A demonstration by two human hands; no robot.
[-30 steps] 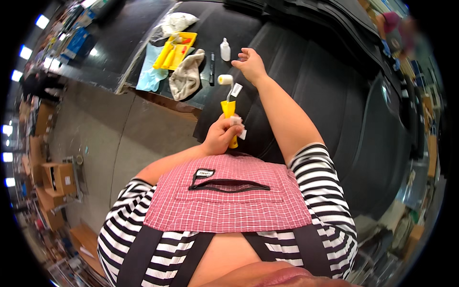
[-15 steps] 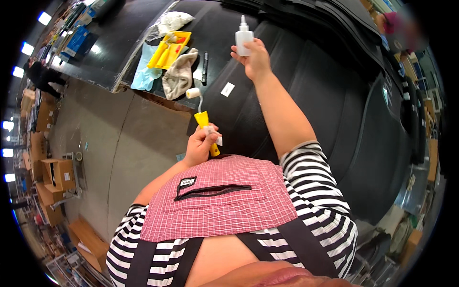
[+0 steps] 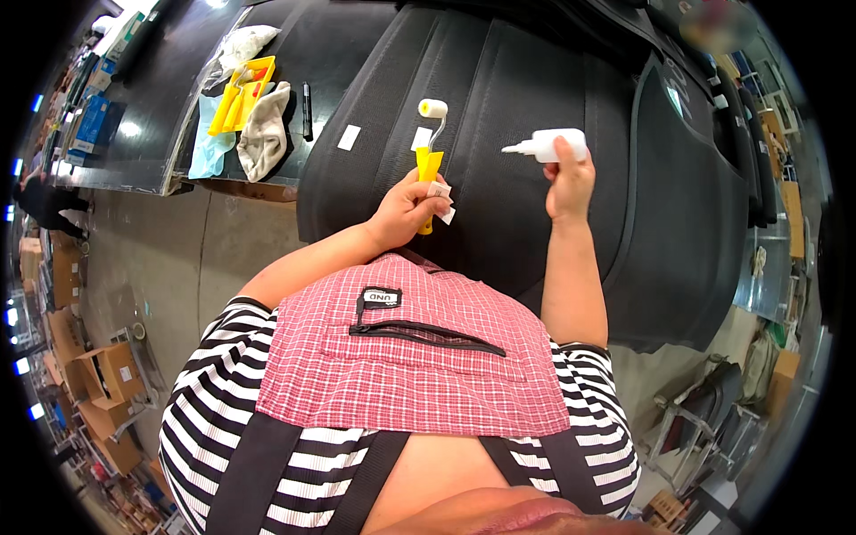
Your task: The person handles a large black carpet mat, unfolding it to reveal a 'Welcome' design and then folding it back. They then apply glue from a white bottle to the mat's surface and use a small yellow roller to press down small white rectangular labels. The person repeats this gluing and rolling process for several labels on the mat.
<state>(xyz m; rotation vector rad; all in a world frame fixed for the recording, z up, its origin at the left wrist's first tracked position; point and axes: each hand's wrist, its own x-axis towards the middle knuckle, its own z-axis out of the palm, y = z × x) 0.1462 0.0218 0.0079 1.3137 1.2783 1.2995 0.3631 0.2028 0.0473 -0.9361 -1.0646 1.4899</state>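
My left hand (image 3: 406, 212) is closed round the yellow handle of a small paint roller (image 3: 431, 160), its white roller head pointing away from me. Small white labels (image 3: 440, 190) are pinched in that same hand against the handle. In my right hand (image 3: 571, 183) is a white squeeze bottle (image 3: 544, 144), tipped on its side with its nozzle toward the left. Both hands are above a large black ribbed mat (image 3: 499, 98). One white label (image 3: 349, 137) lies on the mat to the left, and another (image 3: 421, 137) shows behind the roller's wire.
On the dark table at the upper left are a yellow tray (image 3: 245, 89), a beige cloth (image 3: 265, 134), a light blue cloth (image 3: 209, 143), a black marker (image 3: 307, 111) and a white plastic bag (image 3: 245, 45). More black mats are stacked at the far right. Cardboard boxes (image 3: 107, 374) stand at left.
My right hand has swung right and nearer, turning the bottle from upright to sideways. The left hand has moved right and farther out with the roller. The view has shifted rightward.
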